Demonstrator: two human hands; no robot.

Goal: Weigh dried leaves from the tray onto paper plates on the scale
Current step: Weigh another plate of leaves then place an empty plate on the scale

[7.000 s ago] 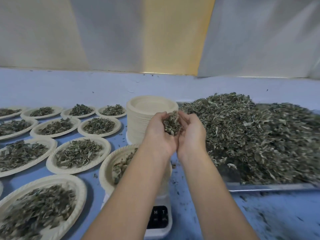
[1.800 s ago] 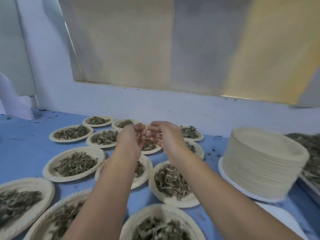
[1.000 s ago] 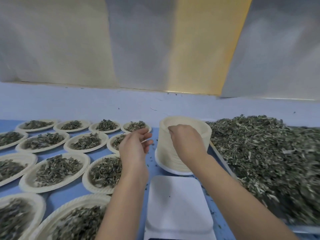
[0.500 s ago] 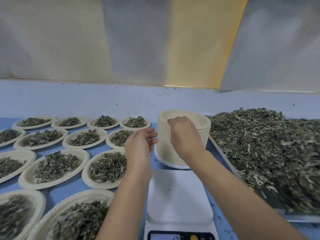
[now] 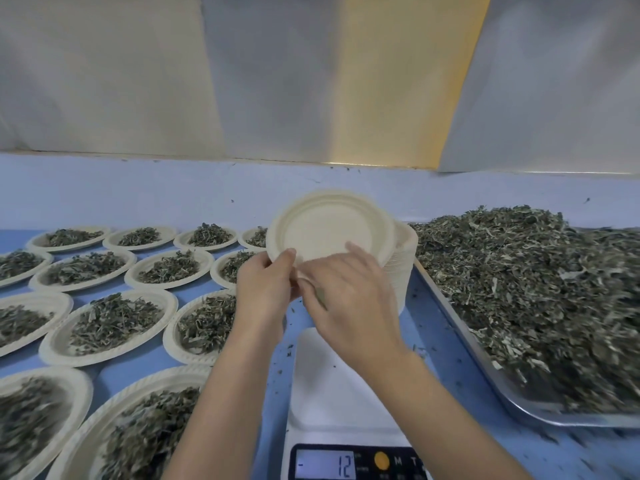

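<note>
over blue table [image 5: 446, 344], left hand [image 5: 263, 289] and right hand [image 5: 346, 296] each pinch a tilted paper plate [image 5: 329, 226] by its rim

left hand [image 5: 263, 289] and right hand [image 5: 346, 299] are bare, with bare forearms, uncovered all the way to the frame edge at 6 o'clock.

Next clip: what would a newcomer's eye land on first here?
At centre, the left hand and right hand hold an empty paper plate tilted up; the white scale nearer the camera is bare. A metal tray heaped with dried leaves sits right, rows of filled plates left.
</note>
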